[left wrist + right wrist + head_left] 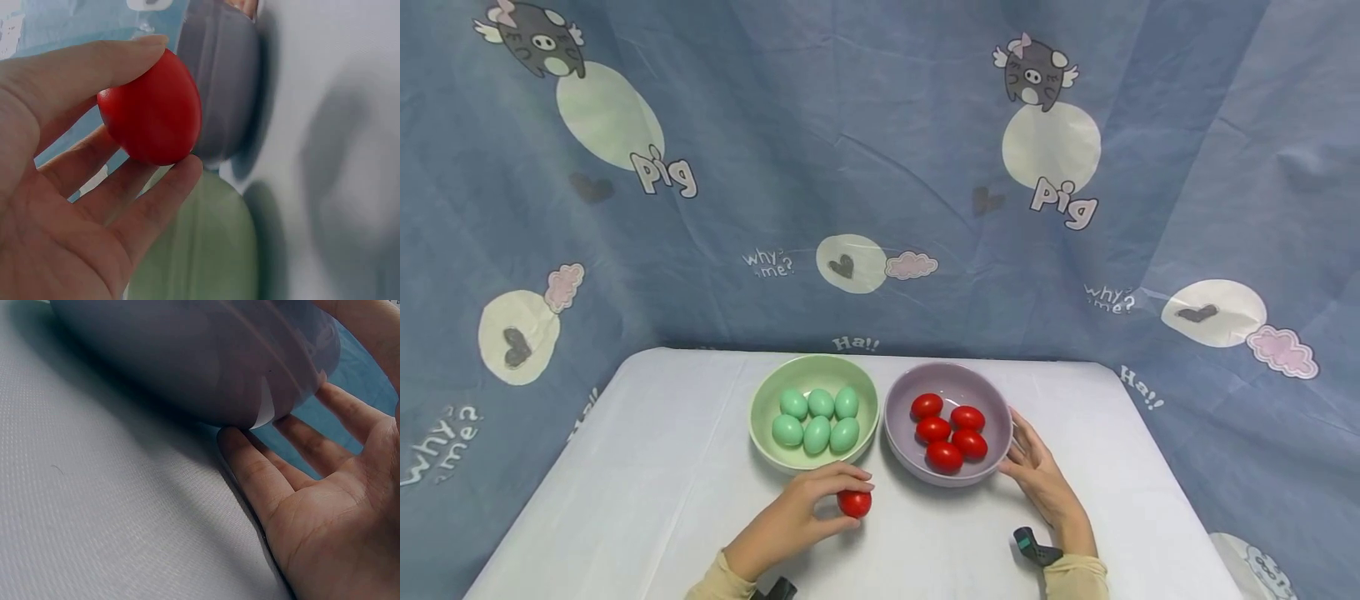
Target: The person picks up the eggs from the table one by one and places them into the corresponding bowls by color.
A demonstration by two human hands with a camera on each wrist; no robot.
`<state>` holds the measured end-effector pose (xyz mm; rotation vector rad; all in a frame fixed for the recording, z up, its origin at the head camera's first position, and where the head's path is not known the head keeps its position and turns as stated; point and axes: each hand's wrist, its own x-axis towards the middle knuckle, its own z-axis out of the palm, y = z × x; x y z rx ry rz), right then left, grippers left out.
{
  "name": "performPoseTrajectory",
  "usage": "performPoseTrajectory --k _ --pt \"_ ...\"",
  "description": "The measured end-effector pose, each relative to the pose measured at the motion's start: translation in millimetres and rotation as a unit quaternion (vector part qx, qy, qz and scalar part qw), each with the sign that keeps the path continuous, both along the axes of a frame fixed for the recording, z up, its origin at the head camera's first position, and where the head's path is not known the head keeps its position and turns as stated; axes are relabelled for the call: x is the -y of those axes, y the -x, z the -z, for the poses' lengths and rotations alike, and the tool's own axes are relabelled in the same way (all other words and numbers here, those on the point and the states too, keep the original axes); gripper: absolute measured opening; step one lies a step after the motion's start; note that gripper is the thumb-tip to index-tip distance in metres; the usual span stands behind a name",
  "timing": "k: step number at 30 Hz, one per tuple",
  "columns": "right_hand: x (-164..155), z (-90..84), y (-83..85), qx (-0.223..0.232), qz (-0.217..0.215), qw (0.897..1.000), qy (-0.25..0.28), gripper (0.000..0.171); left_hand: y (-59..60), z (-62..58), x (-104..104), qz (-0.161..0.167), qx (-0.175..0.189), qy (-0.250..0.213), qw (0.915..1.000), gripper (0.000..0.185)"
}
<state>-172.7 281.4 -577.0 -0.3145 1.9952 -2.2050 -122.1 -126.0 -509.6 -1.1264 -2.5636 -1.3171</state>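
My left hand (820,504) pinches a red egg (153,112) between thumb and fingertips, above the white tabletop just in front of the green bowl (782,462). To the right of that bowl stands a purple bowl (898,454) with several red eggs (933,429) lying in it. Several mint-green eggs (817,434) lie in the green bowl. My right hand (1037,471) rests against the purple bowl's right side, its fingers spread and nearly straight along the outer wall in the right wrist view.
A white cloth (647,483) covers the table. Behind it hangs a blue curtain (880,183) printed with pigs and words. The two bowls stand close side by side near the table's middle. A dark wrist strap (1037,548) shows at my right wrist.
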Motion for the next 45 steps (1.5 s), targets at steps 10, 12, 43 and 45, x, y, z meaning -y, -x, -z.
performPoseTrajectory --k 10,12,43,45 --pt "-1 0.3 -0.4 0.001 -0.004 1.000 0.004 0.096 26.0 -27.1 -30 0.030 0.008 0.017 0.9994 0.042" --pt "-1 0.5 -0.7 0.002 -0.004 1.000 0.002 0.096 34.0 -32.0 -37 0.036 0.016 0.022 0.9990 0.041" --pt "-2 -1.1 0.5 0.003 -0.015 1.000 0.005 0.095 150.4 -59.1 -162 0.079 0.058 0.136 0.9858 0.040" --pt "-2 -1.2 0.5 0.005 -0.014 1.000 0.005 0.095 154.1 -58.2 -168 0.077 0.052 0.154 0.9838 0.040"
